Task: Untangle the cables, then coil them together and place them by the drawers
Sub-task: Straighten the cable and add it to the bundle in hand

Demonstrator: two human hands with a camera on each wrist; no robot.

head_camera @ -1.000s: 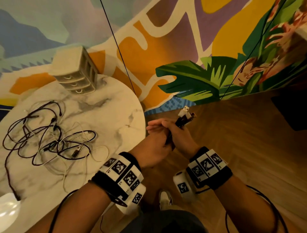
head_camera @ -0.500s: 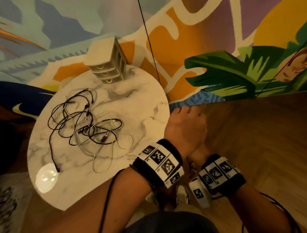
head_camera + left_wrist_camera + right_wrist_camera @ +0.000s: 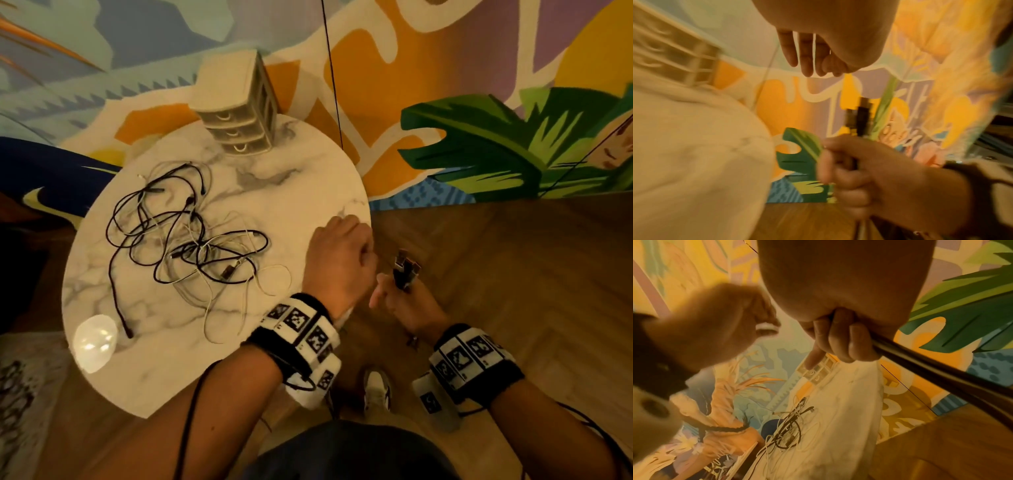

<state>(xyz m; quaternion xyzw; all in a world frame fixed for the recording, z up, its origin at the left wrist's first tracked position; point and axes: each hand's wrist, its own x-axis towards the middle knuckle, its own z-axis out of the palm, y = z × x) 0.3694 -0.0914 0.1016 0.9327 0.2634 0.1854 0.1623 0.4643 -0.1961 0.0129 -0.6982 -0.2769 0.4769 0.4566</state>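
A tangle of black and white cables point(image 3: 185, 240) lies on the round marble table point(image 3: 291, 178). The small beige drawers point(image 3: 239, 113) stand at the table's far edge. My right hand point(image 3: 400, 301) grips a dark cable bundle point(image 3: 406, 270) upright over the floor, plugs pointing up. In the right wrist view the bundle point(image 3: 931, 374) runs out of my right hand point(image 3: 838, 340). My left hand point(image 3: 342, 260) hovers curled over the table's right edge. In that same view a white plug point(image 3: 766, 328) sits at the fingertips of my left hand point(image 3: 715, 324).
A white dome-shaped light point(image 3: 94, 339) sits at the table's front left. A thin black wire point(image 3: 332, 68) runs down the painted wall behind the table. Wooden floor point(image 3: 513, 274) lies to the right, with my shoe point(image 3: 376, 390) below the hands.
The two hands, joined on the bundle a second ago, have come apart. My left hand now sits over the table edge. The view has swung left, so the table fills more of it.
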